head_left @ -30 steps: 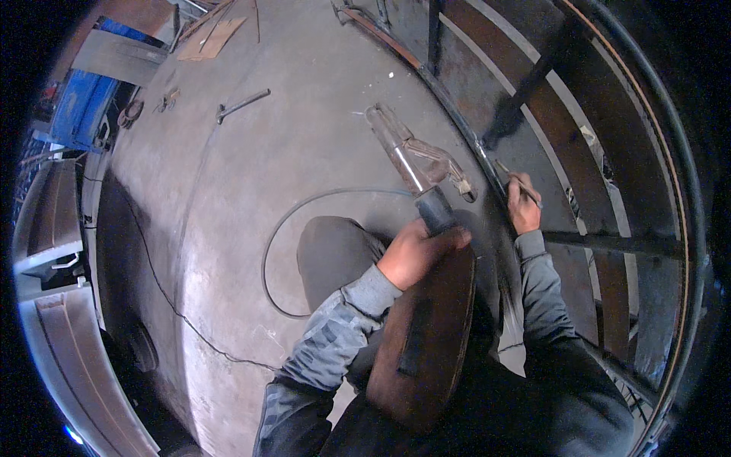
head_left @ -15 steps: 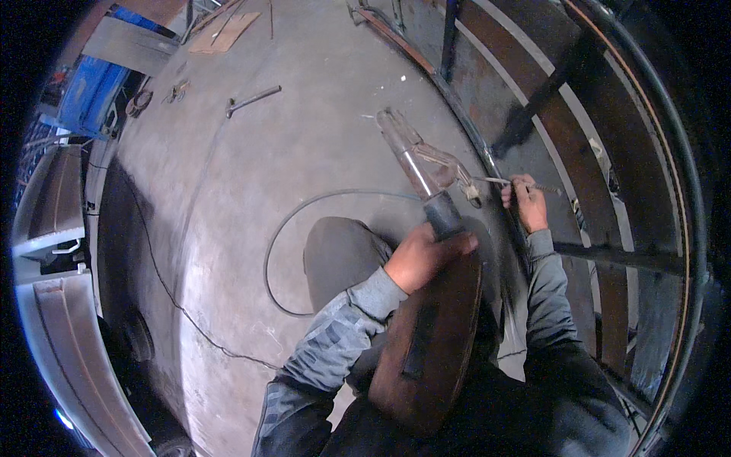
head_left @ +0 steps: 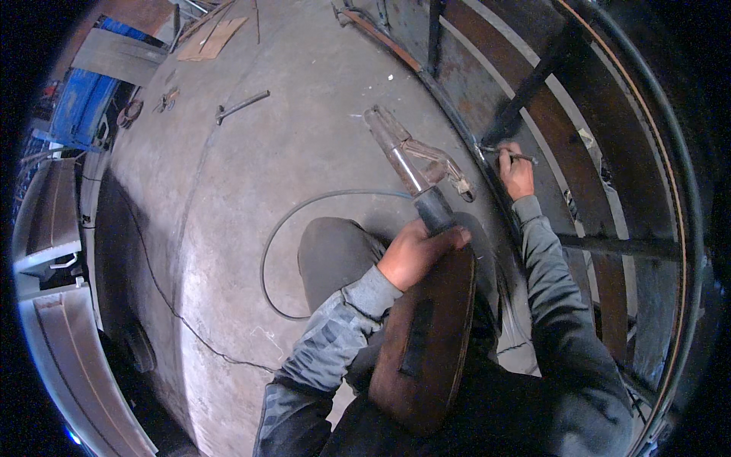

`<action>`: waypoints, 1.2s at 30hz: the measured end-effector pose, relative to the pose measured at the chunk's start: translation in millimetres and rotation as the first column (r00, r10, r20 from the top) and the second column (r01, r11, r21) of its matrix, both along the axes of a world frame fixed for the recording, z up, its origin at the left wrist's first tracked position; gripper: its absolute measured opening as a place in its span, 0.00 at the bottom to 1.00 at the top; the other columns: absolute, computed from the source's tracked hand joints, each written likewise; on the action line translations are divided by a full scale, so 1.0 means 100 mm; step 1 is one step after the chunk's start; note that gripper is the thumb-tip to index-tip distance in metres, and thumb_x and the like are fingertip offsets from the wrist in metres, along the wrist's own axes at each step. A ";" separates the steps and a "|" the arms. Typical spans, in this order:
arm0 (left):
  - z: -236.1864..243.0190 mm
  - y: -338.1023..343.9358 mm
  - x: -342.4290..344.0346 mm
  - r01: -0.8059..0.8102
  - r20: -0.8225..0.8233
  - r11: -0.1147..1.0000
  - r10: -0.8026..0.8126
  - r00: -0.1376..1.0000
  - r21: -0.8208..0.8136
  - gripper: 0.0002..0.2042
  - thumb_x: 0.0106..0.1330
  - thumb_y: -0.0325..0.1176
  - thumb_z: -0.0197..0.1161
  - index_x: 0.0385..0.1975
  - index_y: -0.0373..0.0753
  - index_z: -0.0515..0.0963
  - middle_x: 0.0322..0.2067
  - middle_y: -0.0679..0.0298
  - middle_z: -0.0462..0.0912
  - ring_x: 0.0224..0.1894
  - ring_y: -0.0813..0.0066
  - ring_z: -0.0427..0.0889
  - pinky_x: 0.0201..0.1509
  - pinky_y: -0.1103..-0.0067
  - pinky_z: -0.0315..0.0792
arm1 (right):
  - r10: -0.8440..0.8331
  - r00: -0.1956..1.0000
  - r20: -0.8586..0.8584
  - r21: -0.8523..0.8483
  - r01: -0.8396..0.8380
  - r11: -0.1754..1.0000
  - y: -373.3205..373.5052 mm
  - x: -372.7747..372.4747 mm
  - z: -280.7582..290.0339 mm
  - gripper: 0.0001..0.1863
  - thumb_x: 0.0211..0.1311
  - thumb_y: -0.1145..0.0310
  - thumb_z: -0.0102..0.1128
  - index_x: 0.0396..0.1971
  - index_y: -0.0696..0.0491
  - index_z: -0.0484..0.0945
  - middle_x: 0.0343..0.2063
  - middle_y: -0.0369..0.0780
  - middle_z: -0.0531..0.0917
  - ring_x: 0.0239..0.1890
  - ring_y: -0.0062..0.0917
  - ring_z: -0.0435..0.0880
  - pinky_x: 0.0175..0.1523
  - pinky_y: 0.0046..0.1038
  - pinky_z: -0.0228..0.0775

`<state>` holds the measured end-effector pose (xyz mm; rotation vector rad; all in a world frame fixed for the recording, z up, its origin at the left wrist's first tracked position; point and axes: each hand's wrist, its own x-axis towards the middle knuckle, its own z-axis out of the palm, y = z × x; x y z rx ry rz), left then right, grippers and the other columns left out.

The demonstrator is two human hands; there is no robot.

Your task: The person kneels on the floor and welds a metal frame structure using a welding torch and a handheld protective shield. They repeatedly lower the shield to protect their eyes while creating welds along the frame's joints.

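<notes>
Head view: the left hand [head_left: 415,255] wraps its fingers around the electrode holder [head_left: 415,164], pointing toward eleven o'clock; at two o'clock, the right hand [head_left: 518,174] pinches a thin welding rod [head_left: 502,151] against the metal frame [head_left: 533,84].

Electrode holder [head_left: 415,164]: metal clamp, dark handle, tilted up-left over grey floor. Thin rod [head_left: 509,154] against metal frame edge.

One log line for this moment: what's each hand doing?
left hand: grips electrode holder | right hand: pinches thin rod at metal frame | brown shield: on lap
</notes>
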<state>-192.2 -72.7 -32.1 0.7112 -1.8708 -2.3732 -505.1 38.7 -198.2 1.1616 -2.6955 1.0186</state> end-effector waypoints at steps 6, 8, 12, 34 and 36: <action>-0.02 -0.08 0.04 -0.007 0.157 0.999 0.012 0.988 -0.032 0.20 0.69 0.46 0.66 0.40 0.30 0.82 0.33 0.65 0.84 0.38 0.77 0.79 0.45 0.75 0.74 | 0.039 0.985 0.169 -0.186 -0.007 0.983 -0.20 0.30 0.50 0.13 0.75 0.60 0.51 0.44 0.52 0.80 0.37 0.50 0.85 0.41 0.51 0.84 0.46 0.40 0.75; 0.00 0.01 -0.01 0.013 0.115 1.000 -0.015 0.993 0.019 0.18 0.70 0.45 0.66 0.39 0.32 0.81 0.32 0.67 0.83 0.38 0.79 0.77 0.44 0.76 0.73 | 0.029 0.999 0.036 -0.103 -0.025 0.994 -0.05 0.02 0.04 0.13 0.74 0.60 0.52 0.43 0.53 0.80 0.38 0.49 0.85 0.42 0.50 0.84 0.47 0.41 0.75; -0.01 -0.05 0.09 -0.036 0.046 0.998 0.034 0.998 0.044 0.17 0.70 0.45 0.66 0.39 0.33 0.82 0.34 0.69 0.83 0.40 0.79 0.77 0.46 0.77 0.72 | -0.002 0.994 0.109 -0.195 0.024 0.981 -0.21 0.34 0.41 0.12 0.73 0.61 0.52 0.41 0.51 0.80 0.37 0.52 0.85 0.41 0.52 0.84 0.46 0.45 0.75; 0.04 -0.05 0.01 -0.054 0.085 0.998 0.056 0.995 -0.030 0.15 0.70 0.44 0.64 0.36 0.37 0.81 0.31 0.71 0.80 0.34 0.81 0.76 0.40 0.78 0.71 | 0.313 0.608 0.730 -0.438 0.065 0.897 -0.03 1.06 0.69 0.12 0.72 0.64 0.54 0.44 0.57 0.79 0.29 0.42 0.86 0.31 0.26 0.86 0.38 0.31 0.78; 0.07 -0.05 0.00 -0.023 0.075 0.999 0.026 0.997 -0.041 0.16 0.70 0.42 0.64 0.43 0.33 0.80 0.38 0.68 0.82 0.41 0.80 0.77 0.47 0.78 0.71 | 0.398 0.402 0.825 -0.468 0.090 0.879 0.05 1.21 0.87 0.12 0.72 0.67 0.56 0.48 0.58 0.76 0.34 0.43 0.85 0.35 0.27 0.86 0.41 0.29 0.80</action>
